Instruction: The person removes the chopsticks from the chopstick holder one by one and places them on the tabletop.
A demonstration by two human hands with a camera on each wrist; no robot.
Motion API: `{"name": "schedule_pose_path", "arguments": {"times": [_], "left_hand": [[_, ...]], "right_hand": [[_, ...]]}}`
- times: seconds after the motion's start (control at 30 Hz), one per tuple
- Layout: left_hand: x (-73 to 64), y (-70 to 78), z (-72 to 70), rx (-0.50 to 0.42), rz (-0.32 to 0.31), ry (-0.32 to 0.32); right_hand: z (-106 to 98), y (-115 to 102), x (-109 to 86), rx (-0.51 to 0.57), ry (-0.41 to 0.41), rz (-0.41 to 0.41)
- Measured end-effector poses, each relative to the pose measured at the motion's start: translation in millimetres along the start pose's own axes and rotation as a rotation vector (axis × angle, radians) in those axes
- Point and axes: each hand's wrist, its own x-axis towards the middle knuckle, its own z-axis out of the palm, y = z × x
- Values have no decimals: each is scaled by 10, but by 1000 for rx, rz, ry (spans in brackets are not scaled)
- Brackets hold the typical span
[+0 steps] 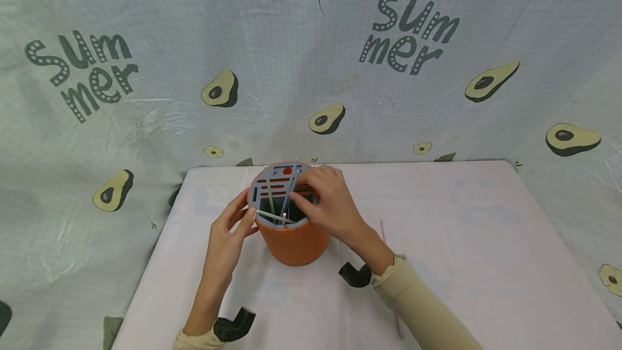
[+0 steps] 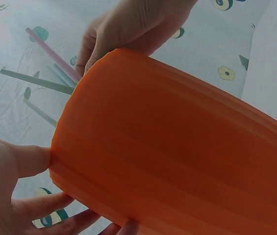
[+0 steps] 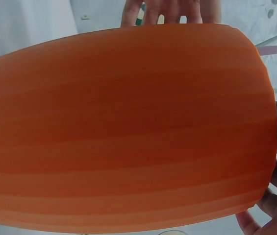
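Observation:
An orange utensil holder with a grey slotted top stands near the table's far edge. Several pastel chopsticks stick out of it, including a green chopstick and a pink chopstick. One pale chopstick lies slanted across the near part of the opening. My left hand grips the holder's left side, thumb by the rim, fingers around the wall. Over the top on the right, my right hand pinches a bluish chopstick between thumb and fingers; the grip is partly hidden.
A pink chopstick lies on the white table to the right, partly under the right forearm. A black wrist mount and another black mount jut from the wrists. A printed curtain hangs behind the table.

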Motion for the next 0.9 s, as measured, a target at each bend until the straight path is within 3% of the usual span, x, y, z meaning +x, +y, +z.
{"name": "schedule_pose_path", "arguments": {"times": [0.3,0.53,0.9], "left_hand": [[-7,-6,-2,-1,-4,4],[-8,-6,-2,-4,-8,8],[4,-12,1,-9,6,6]], "right_hand": [[-35,-80,-4,43,0,10],[-62,-165,-20,152,46,61],[-78,-212,9,263,136,29]]}}
